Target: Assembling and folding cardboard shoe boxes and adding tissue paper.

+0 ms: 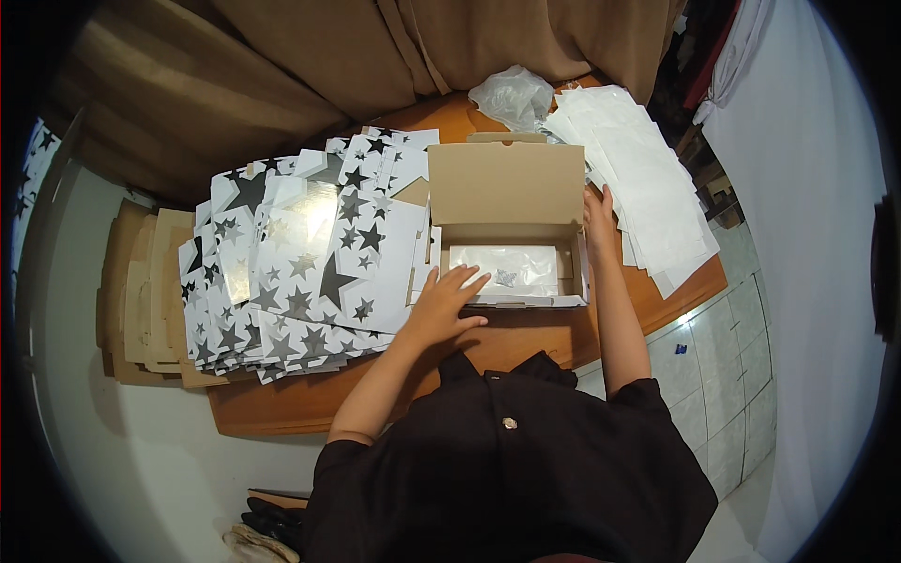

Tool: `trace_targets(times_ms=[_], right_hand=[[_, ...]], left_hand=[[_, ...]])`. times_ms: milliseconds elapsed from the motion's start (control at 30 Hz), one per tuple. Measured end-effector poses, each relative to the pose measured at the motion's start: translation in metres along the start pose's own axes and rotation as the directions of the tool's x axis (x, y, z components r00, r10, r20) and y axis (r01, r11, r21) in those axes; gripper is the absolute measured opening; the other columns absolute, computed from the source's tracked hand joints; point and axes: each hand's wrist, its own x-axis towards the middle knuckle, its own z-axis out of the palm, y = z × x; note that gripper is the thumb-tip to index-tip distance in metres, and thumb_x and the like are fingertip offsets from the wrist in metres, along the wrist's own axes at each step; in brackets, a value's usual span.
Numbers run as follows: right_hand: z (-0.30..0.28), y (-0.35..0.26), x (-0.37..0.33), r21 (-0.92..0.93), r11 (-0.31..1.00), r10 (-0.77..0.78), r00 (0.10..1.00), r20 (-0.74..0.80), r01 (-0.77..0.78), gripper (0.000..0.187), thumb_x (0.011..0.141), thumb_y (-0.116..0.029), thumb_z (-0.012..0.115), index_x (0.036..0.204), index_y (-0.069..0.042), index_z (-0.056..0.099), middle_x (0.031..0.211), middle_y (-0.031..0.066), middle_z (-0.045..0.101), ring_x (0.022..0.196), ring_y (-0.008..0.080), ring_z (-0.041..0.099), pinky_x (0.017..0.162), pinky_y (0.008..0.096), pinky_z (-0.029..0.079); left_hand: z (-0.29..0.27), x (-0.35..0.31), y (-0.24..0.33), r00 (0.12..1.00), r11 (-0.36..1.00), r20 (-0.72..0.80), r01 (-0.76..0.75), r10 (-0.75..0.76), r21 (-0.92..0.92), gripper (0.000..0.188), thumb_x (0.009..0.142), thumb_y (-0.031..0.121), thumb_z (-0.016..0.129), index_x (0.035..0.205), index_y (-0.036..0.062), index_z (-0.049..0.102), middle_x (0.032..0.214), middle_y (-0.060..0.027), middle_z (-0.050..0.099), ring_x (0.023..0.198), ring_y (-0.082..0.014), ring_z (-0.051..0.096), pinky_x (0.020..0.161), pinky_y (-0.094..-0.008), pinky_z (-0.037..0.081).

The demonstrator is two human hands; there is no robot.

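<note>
An open cardboard box [507,184] stands in front of me with its brown lid raised at the back. Inside lies a flat white packet [535,263] with a shiny surface and a small grey mark. My left hand [445,306] is open at the box's front left corner, its spread fingers reaching over the edge toward the packet. Along the right side of the box, by the lid's hinge, rests my right hand [599,221]. Its fingers look stretched out and apart, though the box side partly covers them.
Flattened white cartons with dark stars [291,253] overlap in a wide pile on the left. Brown cardboard sheets [150,291] lean beyond them. White sheets [638,169] lie stacked at the right of the wooden table [526,330]. A crumpled clear plastic bag [513,97] sits behind the box.
</note>
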Motion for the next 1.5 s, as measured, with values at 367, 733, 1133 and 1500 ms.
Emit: trace_targets(times_ms=[367, 733, 1133, 1500], right_hand=[[-0.030, -0.028, -0.063, 0.316, 0.941, -0.171, 0.974, 0.150, 0.117, 0.044, 0.088, -0.031, 0.053, 0.122, -0.004, 0.044, 0.118, 0.0115, 0.049, 0.109, 0.0196, 0.045, 0.097, 0.0328, 0.034], [-0.035, -0.019, -0.150, -0.106, 0.942, -0.292, 0.933, 0.211, 0.318, 0.076, 0.060, -0.018, 0.084, 0.123, -0.001, 0.044, 0.127, 0.0158, 0.044, 0.118, 0.0245, 0.044, 0.101, 0.0355, 0.033], [-0.046, 0.009, -0.156, -0.483, 0.587, -0.603, 0.749, 0.273, 0.649, 0.032, 0.066, -0.028, 0.080, 0.088, -0.010, 0.066, 0.114, 0.0106, 0.058, 0.120, 0.0366, 0.045, 0.102, 0.0597, 0.019], [-0.044, 0.022, -0.151, -0.571, 0.421, -0.676, 0.663, 0.320, 0.705, 0.029, 0.070, -0.029, 0.077, 0.087, -0.009, 0.065, 0.108, 0.0082, 0.061, 0.118, 0.0386, 0.047, 0.097, 0.0614, 0.026]], left_hand=[[0.087, -0.027, -0.024, 0.771, 0.966, -0.610, -0.026, 0.183, 0.257, 0.103, 0.066, 0.049, 0.075, 0.145, 0.0214, 0.015, 0.145, -0.0262, 0.013, 0.137, -0.0407, 0.005, 0.106, -0.0560, -0.004], [0.116, -0.029, 0.005, 0.686, 0.881, -0.691, 0.156, 0.229, 0.446, 0.030, 0.079, 0.045, 0.064, 0.108, 0.0383, 0.065, 0.144, -0.0102, 0.029, 0.137, -0.0298, 0.014, 0.105, -0.0526, -0.011], [0.108, -0.021, 0.006, 0.674, 0.939, -0.722, 0.124, 0.157, 0.320, 0.015, 0.077, 0.035, 0.069, 0.091, 0.0294, 0.068, 0.132, -0.0036, 0.048, 0.131, -0.0278, 0.030, 0.104, -0.0523, -0.004], [0.075, -0.021, 0.010, 0.840, 0.984, -0.525, -0.058, 0.139, 0.168, 0.017, 0.076, 0.024, 0.068, 0.092, 0.0213, 0.066, 0.116, 0.0010, 0.058, 0.115, -0.0174, 0.050, 0.092, -0.0466, 0.018]])
